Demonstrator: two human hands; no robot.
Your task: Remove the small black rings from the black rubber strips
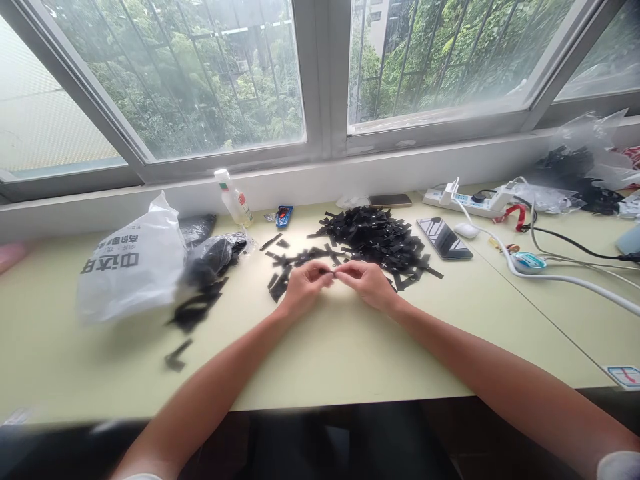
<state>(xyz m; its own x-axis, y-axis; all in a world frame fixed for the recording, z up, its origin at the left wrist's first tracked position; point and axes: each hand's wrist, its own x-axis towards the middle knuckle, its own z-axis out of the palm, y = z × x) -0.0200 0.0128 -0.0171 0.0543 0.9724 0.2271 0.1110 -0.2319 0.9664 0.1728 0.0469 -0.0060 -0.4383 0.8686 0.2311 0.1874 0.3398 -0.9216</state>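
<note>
Far left on the pale green worktop (60, 360): a white plastic bag (131, 267) with dark print, puffed up. Just right of it, a clear bag (216, 255) stuffed with black bits, with a few black strips (193, 310) spilling out in front. Behind, near the wall, a small clear bottle (234, 198) with a white cap, tipped over to one side, and a small blue packet (284, 215).

In the middle, left hand (304, 285) and right hand (369, 281) close together, both low on the worktop. Fingers (325, 272) of both hands curled shut, pinching one small black piece (333, 272) between them. Piece too tiny to tell more. Right behind the hands, a big pile of small black pieces (377, 241), with loose ones scattered to its left.

Right of the pile, a dark phone (444, 238) lying flat, face up. Another phone (390, 200) farther back by the wall. Next, a white mouse (466, 230), a white power strip (473, 199) with plugs in it, and a thick white cable (565, 280) running across toward the right edge. Far right, by the window, crumpled clear bags (590, 157) holding more black stuff.
</note>
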